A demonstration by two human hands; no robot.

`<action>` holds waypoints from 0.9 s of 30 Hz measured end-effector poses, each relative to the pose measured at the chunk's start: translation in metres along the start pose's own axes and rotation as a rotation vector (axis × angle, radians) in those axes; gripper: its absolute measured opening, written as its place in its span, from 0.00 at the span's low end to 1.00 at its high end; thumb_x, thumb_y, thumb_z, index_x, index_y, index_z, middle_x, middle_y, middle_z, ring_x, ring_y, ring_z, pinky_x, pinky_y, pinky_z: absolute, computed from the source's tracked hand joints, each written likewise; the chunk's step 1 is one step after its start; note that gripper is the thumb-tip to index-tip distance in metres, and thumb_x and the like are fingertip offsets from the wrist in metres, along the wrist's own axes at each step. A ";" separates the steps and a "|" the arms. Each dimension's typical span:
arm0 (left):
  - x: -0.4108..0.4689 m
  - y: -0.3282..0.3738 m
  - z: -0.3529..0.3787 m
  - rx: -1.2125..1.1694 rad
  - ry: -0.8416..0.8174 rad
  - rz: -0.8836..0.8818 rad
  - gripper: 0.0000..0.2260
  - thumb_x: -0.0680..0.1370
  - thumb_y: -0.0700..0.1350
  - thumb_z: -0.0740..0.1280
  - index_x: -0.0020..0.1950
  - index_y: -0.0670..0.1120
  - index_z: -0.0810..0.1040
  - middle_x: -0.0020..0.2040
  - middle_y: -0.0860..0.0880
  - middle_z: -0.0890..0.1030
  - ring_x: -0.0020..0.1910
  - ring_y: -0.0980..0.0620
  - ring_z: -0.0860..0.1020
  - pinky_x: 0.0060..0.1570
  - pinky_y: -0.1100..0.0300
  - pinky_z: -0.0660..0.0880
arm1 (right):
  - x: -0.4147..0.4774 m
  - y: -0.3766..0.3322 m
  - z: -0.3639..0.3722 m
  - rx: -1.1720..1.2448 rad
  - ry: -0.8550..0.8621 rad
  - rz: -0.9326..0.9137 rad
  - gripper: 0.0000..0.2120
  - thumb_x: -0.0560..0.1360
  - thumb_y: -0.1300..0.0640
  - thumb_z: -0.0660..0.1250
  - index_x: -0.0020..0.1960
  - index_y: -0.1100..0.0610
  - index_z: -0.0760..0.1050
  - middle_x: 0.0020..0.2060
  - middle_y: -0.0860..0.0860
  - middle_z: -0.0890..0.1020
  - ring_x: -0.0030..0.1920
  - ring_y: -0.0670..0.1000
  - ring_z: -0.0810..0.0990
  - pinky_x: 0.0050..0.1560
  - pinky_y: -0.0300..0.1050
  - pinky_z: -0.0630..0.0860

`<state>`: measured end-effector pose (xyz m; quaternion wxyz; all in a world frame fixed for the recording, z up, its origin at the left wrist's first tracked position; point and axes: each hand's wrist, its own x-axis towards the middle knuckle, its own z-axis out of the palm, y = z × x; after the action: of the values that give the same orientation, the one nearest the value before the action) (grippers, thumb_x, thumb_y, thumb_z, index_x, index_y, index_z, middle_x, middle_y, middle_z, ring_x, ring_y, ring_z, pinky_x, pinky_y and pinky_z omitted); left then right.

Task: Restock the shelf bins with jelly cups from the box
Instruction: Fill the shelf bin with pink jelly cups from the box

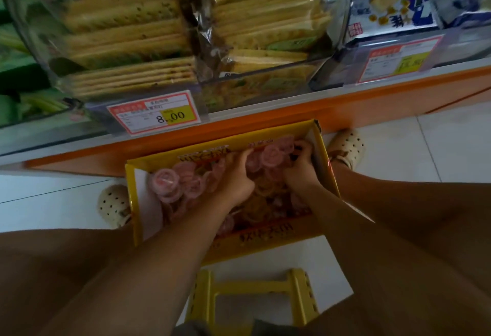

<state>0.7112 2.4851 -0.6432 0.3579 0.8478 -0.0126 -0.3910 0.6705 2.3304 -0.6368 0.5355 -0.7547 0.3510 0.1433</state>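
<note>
A yellow cardboard box point(140, 229) stands open on the floor between my feet, filled with pink and orange jelly cups point(170, 181). Both my hands are down inside it. My left hand point(235, 176) curls its fingers around a bunch of pink cups in the middle of the box. My right hand point(301, 165) grips more pink cups near the box's far right corner. The cups under my palms are hidden.
Clear shelf bins point(127, 43) of crackers and a bin of blue snack packs point(393, 3) rise above an orange shelf base point(372, 96), with price tags point(154, 115) in front. A yellow stool point(252, 298) is under me. My shoes point(348, 147) flank the box on white tile.
</note>
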 end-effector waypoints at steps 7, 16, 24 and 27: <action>0.005 -0.003 0.003 -0.165 -0.014 0.006 0.38 0.72 0.39 0.74 0.76 0.56 0.60 0.74 0.50 0.59 0.70 0.47 0.67 0.55 0.59 0.73 | 0.014 0.004 -0.009 0.025 -0.141 0.025 0.34 0.74 0.56 0.72 0.71 0.50 0.54 0.62 0.51 0.72 0.61 0.52 0.74 0.50 0.37 0.75; 0.006 0.009 -0.002 -0.317 -0.046 -0.037 0.32 0.74 0.53 0.72 0.75 0.53 0.63 0.72 0.52 0.68 0.69 0.51 0.69 0.59 0.59 0.70 | 0.018 -0.005 -0.007 0.114 -0.160 0.062 0.19 0.76 0.49 0.68 0.65 0.51 0.68 0.54 0.49 0.77 0.49 0.48 0.78 0.36 0.32 0.73; 0.005 0.012 -0.009 -0.313 -0.049 -0.036 0.19 0.79 0.52 0.65 0.70 0.55 0.69 0.59 0.55 0.71 0.56 0.56 0.71 0.50 0.61 0.70 | 0.005 0.004 -0.001 0.140 -0.297 0.050 0.19 0.77 0.56 0.67 0.66 0.45 0.70 0.54 0.47 0.80 0.49 0.42 0.79 0.40 0.30 0.76; 0.003 0.006 -0.014 -0.364 -0.084 -0.069 0.16 0.79 0.50 0.66 0.67 0.59 0.72 0.61 0.52 0.75 0.54 0.54 0.75 0.53 0.56 0.77 | 0.003 -0.004 0.000 0.163 -0.360 0.114 0.18 0.77 0.54 0.67 0.63 0.40 0.67 0.49 0.44 0.78 0.45 0.41 0.78 0.38 0.31 0.75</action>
<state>0.7243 2.4879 -0.6356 0.4908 0.7519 0.0726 -0.4341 0.6754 2.3298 -0.6356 0.6401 -0.6499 0.3021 0.2770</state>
